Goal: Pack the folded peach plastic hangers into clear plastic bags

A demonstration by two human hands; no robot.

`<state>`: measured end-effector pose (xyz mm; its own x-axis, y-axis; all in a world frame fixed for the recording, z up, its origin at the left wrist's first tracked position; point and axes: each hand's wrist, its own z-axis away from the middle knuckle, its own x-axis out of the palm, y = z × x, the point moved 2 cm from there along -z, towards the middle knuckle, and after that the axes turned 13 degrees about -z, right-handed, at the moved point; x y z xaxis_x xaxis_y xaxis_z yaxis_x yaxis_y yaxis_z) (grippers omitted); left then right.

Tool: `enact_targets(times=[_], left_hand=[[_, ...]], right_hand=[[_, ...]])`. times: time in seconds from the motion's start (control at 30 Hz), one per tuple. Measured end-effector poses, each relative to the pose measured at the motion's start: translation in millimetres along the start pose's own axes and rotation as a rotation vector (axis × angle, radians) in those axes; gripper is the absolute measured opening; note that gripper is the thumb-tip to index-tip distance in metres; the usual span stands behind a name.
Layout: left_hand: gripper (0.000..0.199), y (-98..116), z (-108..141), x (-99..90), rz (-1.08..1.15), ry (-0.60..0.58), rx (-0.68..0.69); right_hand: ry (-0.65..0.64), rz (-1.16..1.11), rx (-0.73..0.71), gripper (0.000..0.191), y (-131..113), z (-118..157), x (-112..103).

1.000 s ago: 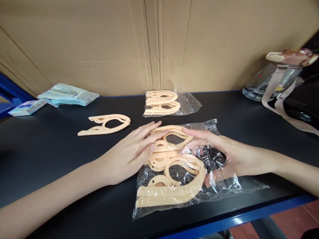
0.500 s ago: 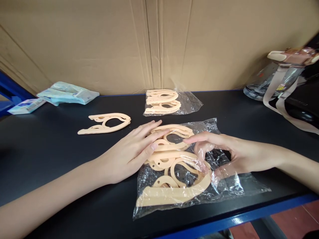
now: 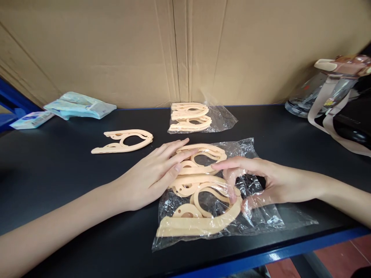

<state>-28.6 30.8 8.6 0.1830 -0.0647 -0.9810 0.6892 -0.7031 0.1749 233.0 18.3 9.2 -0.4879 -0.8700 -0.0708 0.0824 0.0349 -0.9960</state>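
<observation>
- Brown cardboard (image 3: pixel 116 46) stands across the far side
- The black table (image 3: pixel 58 166) spreads from left to right in front of it
- A clear plastic bag (image 3: pixel 269 220) lies near, right of centre, with folded peach hangers (image 3: pixel 191 226) inside
- A clear bottle (image 3: pixel 310 92) sits far right
- The left hand (image 3: pixel 156 170) rests flat on the bag's left part, fingers straight and clamped on nothing, apparently steadying it
- The right hand (image 3: pixel 272 173) curves about the hangers' rounded right end, thumb and forefinger apart; whether any fingers pinch a hanger or only film, I cannot tell; the step looks like adjusting the bagged hangers, and the next move would call for a light grip despite slippery film
- A second bag (image 3: pixel 224 119) of hangers lies far, centre
- A pale blue packet (image 3: pixel 81 106) lies far left
- One loose hanger (image 3: pixel 121 148) lies left, unbagged
</observation>
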Motion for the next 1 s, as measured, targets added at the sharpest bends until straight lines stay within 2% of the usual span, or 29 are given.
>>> enact_targets(times=[0.1,0.27,0.43,0.57,0.73,0.83,1.0], left_hand=[[0.049,-1.3,1.0,1.2,-0.004,-0.002,-0.022],[0.050,-2.2,1.8,3.7,-0.005,0.006,-0.024],[0.049,-2.9,2.2,4.9,-0.019,0.022,-0.039],[0.048,-1.2,2.5,2.6,-0.027,0.070,0.011],[0.050,0.5,3.7,2.7,-0.053,0.100,0.093],[0.052,-0.4,4.6,4.5,-0.063,0.095,0.112],[0.052,-2.0,5.5,5.5,-0.072,0.112,0.123]], right_hand=[[0.010,0.045,-0.039,0.065,0.6,-2.5,2.2],[0.115,0.275,-0.114,0.073,-2.6,-3.7,2.2],[0.122,0.283,-0.124,0.077,-1.4,-1.8,-2.3],[0.136,0.291,-0.152,0.079,-2.6,1.8,-8.2],[0.245,0.566,-0.144,0.078,-8.4,5.6,-13.8],[0.236,0.673,-0.150,0.073,-11.7,6.4,-13.6],[0.192,0.661,-0.152,0.072,-11.5,5.5,-12.7]])
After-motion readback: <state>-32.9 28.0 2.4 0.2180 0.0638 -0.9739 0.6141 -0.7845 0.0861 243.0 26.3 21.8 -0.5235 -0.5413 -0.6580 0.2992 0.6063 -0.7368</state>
